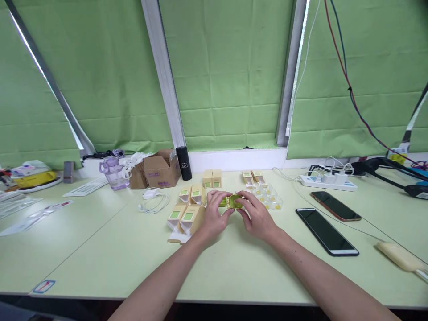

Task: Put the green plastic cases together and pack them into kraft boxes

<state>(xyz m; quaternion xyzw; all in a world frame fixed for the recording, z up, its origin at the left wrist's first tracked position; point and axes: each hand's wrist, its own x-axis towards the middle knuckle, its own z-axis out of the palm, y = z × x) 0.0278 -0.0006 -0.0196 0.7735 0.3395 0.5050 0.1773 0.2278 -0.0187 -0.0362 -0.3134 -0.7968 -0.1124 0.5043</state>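
Between both hands, above the middle of the table, is a small green hinged case (236,201), its two halves spread apart. My left hand (216,211) grips the left half, fingers on top and thumb below. My right hand (257,215) grips the right half in the same way. Left of my left hand stand several small cream boxes with green labels (188,216), their lower flaps loose. Behind my right hand sits a clear plastic tray (274,199) with yellow spots in its round cups. What lies inside the case is too small to tell.
More cream boxes (212,178) stand farther back, with two open ones (254,177) beside the tray. A cardboard box (162,169), a black bottle (183,163) and a purple jug (113,173) line the back left. Two phones (327,232) and a power strip (329,182) lie right.
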